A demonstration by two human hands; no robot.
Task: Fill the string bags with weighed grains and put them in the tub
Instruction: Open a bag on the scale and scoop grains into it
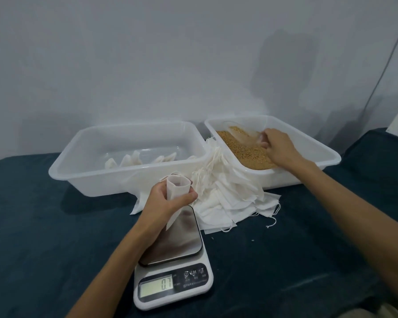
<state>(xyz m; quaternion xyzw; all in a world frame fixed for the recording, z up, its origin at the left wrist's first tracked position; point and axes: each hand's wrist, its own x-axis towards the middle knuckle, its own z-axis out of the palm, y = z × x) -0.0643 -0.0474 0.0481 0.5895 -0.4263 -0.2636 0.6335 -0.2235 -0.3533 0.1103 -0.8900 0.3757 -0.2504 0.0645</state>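
My left hand (pixel 164 200) grips a small white string bag (pixel 178 188) with its mouth held open, upright over the steel plate of a kitchen scale (pixel 172 246) whose display reads 0.7. My right hand (pixel 278 146) reaches into the right white tub (pixel 317 145) and holds the handle of a clear plastic scoop (pixel 244 134) that lies in the brown grains (pixel 246 152). The left white tub (pixel 83 161) holds several filled white bags (pixel 133 160) on its floor.
A heap of empty white string bags (pixel 230 198) lies between the two tubs and the scale. Everything rests on a dark blue cloth surface (pixel 44 226). A pale wall stands right behind the tubs.
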